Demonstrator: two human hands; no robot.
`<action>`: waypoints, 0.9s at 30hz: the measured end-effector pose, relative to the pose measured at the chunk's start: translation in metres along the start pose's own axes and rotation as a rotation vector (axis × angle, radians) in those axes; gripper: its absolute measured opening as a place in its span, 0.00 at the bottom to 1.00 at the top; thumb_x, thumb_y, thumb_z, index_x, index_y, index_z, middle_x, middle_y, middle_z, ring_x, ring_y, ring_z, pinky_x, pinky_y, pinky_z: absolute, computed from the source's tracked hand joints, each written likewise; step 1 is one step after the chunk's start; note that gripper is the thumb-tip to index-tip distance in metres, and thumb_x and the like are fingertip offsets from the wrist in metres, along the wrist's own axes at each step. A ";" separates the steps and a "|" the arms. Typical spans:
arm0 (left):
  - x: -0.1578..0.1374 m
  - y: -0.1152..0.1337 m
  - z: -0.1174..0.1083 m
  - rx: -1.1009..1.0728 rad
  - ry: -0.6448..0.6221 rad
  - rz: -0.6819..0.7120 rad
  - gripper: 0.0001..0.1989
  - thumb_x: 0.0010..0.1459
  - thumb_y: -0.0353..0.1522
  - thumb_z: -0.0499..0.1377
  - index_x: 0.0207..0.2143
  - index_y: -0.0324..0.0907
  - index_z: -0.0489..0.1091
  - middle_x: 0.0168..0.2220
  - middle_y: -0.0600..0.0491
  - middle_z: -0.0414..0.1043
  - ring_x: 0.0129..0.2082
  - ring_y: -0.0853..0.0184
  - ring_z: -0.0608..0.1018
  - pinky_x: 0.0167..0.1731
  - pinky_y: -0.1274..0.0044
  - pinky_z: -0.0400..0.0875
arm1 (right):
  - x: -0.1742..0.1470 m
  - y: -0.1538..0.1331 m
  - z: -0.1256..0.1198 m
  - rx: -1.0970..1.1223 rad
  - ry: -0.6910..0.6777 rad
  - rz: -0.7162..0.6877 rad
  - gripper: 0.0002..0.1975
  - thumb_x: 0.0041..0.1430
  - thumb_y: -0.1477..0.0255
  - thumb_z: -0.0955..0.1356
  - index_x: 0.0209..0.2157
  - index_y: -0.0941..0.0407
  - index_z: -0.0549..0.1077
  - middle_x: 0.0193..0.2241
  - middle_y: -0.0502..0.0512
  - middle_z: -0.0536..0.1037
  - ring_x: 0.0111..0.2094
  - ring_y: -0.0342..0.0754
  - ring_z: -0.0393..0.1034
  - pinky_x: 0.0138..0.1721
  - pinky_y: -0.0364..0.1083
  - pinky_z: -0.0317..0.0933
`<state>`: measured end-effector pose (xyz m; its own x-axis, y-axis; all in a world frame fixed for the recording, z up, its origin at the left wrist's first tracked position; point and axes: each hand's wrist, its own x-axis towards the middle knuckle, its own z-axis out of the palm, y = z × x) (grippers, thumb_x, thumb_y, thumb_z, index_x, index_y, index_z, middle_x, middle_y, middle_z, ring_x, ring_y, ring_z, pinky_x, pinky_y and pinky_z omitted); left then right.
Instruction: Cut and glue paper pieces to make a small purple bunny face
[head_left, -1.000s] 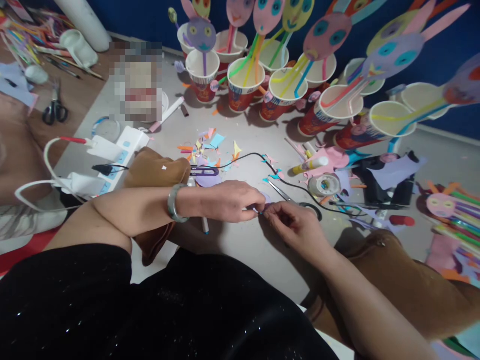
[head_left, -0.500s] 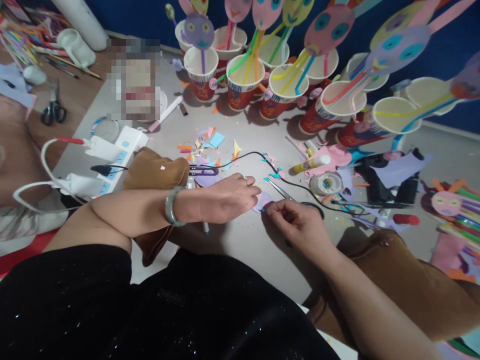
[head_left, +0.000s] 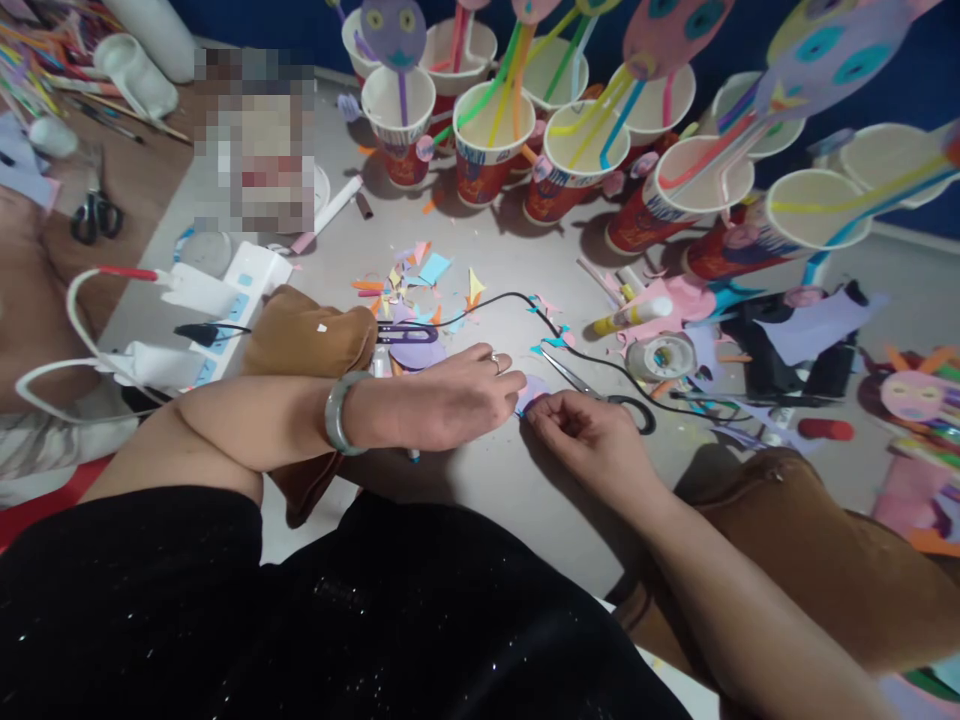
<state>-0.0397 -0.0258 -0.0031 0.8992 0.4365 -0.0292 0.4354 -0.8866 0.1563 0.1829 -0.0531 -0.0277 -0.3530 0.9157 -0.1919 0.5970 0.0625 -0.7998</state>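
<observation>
A small purple paper piece (head_left: 534,390) shows between my hands, partly hidden by the fingers. My left hand (head_left: 461,395), with a bracelet and a ring, is closed at the paper's left edge. From the right, my right hand (head_left: 589,435) pinches at its lower edge, where a small dark and blue bit shows between the fingertips. Black-handled scissors (head_left: 577,375) lie just beyond my right hand, their blades pointing away to the left. Behind my left wrist rests a purple paper oval (head_left: 418,350), with a purple clip-like tool (head_left: 409,333) over it.
Paper cups (head_left: 491,150) with straws and paper faces line the back. Paper scraps (head_left: 420,280) lie ahead of my hands. A black cable (head_left: 517,297) crosses the table from a power strip (head_left: 244,290). Tape (head_left: 660,360) and glue sticks (head_left: 634,315) sit on the right.
The view has shifted slightly, so the cups sit higher in the picture. Both hands keep nearly the same pose around the purple paper, slightly closer together.
</observation>
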 end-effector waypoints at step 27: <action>-0.011 0.002 -0.007 -0.060 0.050 0.024 0.12 0.61 0.20 0.51 0.32 0.39 0.71 0.39 0.45 0.72 0.39 0.60 0.70 0.41 0.68 0.58 | 0.004 -0.002 0.002 -0.036 0.002 -0.022 0.09 0.56 0.70 0.67 0.22 0.53 0.71 0.17 0.47 0.72 0.19 0.41 0.62 0.23 0.42 0.57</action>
<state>-0.0492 -0.0317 0.0042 0.9054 0.4238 0.0243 0.4092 -0.8866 0.2154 0.1788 -0.0505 -0.0278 -0.3653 0.9146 -0.1734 0.6147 0.0971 -0.7828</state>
